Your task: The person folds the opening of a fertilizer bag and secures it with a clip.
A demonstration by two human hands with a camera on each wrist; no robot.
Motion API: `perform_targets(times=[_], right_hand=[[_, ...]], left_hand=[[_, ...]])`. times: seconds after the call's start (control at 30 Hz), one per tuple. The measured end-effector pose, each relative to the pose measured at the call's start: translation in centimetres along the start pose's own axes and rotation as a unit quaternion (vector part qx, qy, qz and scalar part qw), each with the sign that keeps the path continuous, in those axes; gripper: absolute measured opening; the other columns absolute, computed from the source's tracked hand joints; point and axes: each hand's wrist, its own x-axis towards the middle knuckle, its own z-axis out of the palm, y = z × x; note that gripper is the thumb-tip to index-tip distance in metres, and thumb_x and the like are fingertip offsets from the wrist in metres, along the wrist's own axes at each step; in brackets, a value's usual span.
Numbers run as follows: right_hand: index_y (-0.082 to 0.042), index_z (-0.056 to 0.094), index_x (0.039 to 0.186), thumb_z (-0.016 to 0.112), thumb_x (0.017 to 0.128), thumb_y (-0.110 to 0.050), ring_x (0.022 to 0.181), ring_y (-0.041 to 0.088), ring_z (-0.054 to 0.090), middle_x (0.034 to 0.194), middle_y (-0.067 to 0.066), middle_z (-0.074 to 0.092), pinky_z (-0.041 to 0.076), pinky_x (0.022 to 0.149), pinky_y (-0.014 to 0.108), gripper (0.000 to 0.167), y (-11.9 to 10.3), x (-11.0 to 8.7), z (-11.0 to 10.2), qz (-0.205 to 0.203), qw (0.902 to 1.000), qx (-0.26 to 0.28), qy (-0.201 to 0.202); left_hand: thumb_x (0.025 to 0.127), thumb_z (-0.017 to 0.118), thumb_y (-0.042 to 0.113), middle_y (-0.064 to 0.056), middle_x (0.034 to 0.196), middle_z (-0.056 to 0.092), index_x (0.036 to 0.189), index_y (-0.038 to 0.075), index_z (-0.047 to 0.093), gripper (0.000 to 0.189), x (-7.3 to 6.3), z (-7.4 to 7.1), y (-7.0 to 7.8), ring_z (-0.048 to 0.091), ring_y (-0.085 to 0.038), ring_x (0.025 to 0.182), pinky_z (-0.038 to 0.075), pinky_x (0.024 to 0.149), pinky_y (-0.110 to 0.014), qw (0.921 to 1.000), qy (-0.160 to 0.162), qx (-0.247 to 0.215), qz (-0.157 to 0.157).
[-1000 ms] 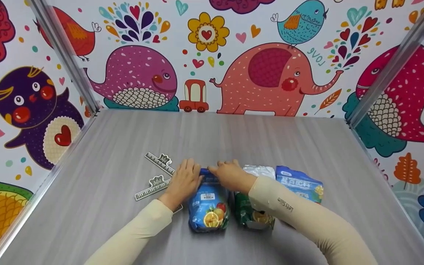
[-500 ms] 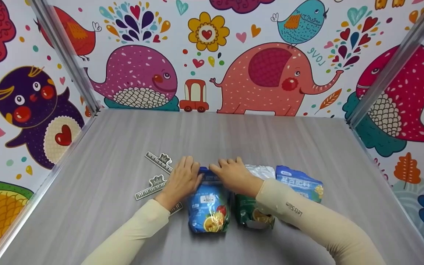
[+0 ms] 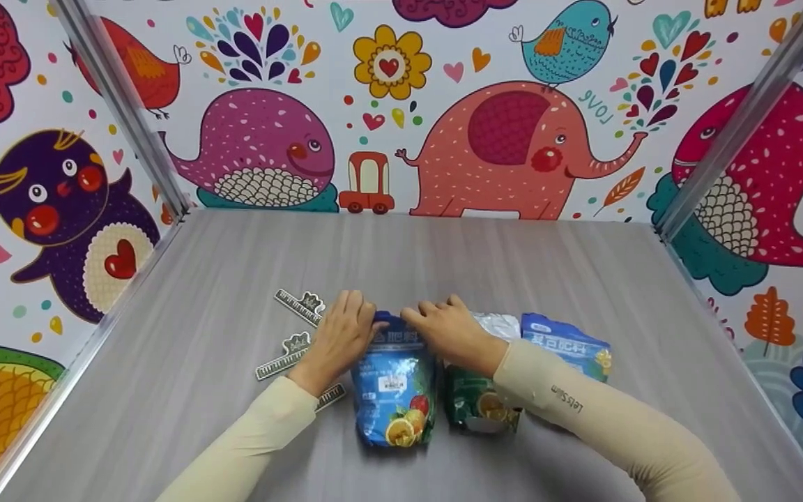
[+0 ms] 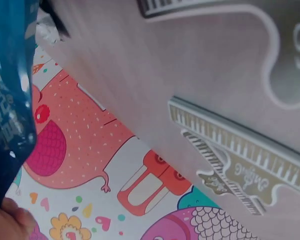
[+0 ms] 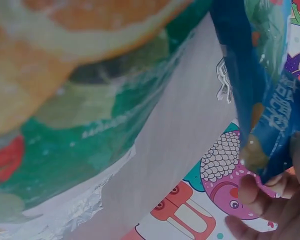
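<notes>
A blue printed pouch [image 3: 393, 390] with fruit pictures stands in front of the person, its dark blue top upright. My left hand [image 3: 337, 341] pinches the top left corner of this pouch, thumb towards the near side. At the opposite top corner my right hand [image 3: 454, 335] pinches it too; its fingers [image 5: 260, 200] show beside the pouch edge in the right wrist view. Left of the pouch lie piano-keyboard clips: a far clip [image 3: 298, 305], a middle clip [image 3: 283, 359] and a near clip [image 3: 332, 396], partly hidden by the left hand and wrist.
Right of the held pouch stands a green pouch [image 3: 471, 397] with a silvery top [image 3: 500, 325], partly behind the right forearm. Another blue pouch [image 3: 569, 348] is farther right. The grey table [image 3: 415, 258] meets cartoon-printed walls with metal corner posts [image 3: 123, 104].
The top of the held blue pouch has risen and straightened, so more of its printed lettering shows. Both hands have moved slightly up with it and a little apart.
</notes>
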Motion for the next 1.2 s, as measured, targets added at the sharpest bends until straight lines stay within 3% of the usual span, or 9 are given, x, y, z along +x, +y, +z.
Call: perform_targets(times=[0.33,0.77,0.9,1.2], right_hand=[[-0.017,0.052,0.112,0.084,0.081,-0.022,0.076,0.023,0.066,0.090,0.004,0.064,0.044,0.071,0.035,0.045,0.5,-0.5,0.2,-0.046,0.9958,-0.032,0.072],[-0.017,0.054,0.109,0.091,0.071,-0.030,0.078,0.024,0.064,0.091,0.004,0.063,0.045,0.073,0.037,0.054,1.1,-0.1,-1.1,-0.042,0.9908,-0.060,0.114],[-0.017,0.056,0.108,0.088,0.077,-0.026,0.077,0.024,0.063,0.090,0.004,0.062,0.045,0.073,0.038,0.046,1.3,0.1,-1.6,-0.038,0.9884,-0.066,0.132],[-0.015,0.059,0.100,0.067,0.096,-0.021,0.070,0.023,0.064,0.081,0.004,0.063,0.045,0.066,0.035,0.011,1.2,0.4,-1.5,-0.021,0.9760,-0.044,0.212]], left_hand=[[0.108,0.027,0.038,-0.006,0.082,0.032,0.091,0.005,0.040,0.040,0.3,-0.4,0.0,0.035,-0.023,0.071,0.032,0.055,-0.032,0.9997,0.022,0.004,-0.003],[0.109,0.027,0.038,-0.007,0.083,0.030,0.091,0.004,0.038,0.040,1.8,-1.3,-0.2,0.032,-0.023,0.071,0.030,0.058,-0.033,0.9990,0.038,0.025,-0.004],[0.109,0.027,0.036,-0.007,0.083,0.029,0.090,0.004,0.037,0.039,2.4,-1.6,-0.3,0.031,-0.023,0.071,0.028,0.059,-0.033,0.9987,0.044,0.024,-0.003],[0.109,0.029,0.036,-0.008,0.083,0.029,0.093,0.004,0.038,0.037,3.3,-2.0,-0.2,0.031,-0.023,0.071,0.026,0.059,-0.033,0.9989,0.041,0.022,-0.011]])
